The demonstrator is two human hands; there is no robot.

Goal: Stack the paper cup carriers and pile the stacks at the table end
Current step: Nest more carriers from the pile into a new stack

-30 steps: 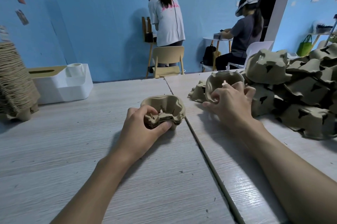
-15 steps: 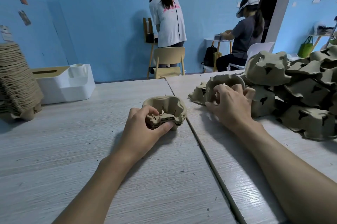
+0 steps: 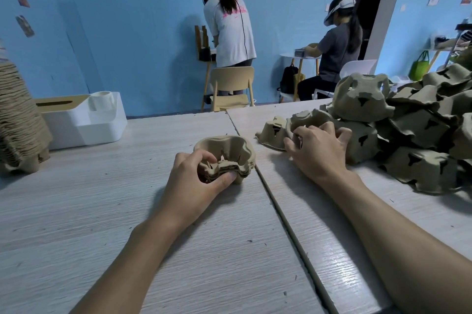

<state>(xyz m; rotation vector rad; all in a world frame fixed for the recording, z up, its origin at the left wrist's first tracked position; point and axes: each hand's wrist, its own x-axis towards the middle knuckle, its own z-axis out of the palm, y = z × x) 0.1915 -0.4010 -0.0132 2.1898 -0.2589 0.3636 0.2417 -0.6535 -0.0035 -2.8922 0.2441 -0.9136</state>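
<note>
At the far left of the worktop [image 3: 102, 211], a tall finished stack of carriers [image 3: 18, 119], leaning a little; a white box [image 3: 84, 122] just beside it. Centre: left hand [image 3: 196, 180], fingers and thumb curled round a short nested stack [image 3: 227, 157] that sits on the worktop, open side up. Right of the seam: right hand [image 3: 316, 150], fingers bent over a single carrier [image 3: 306, 118] at the heap's near edge. Far right: loose heap [image 3: 421, 134], mostly upside down.
</note>
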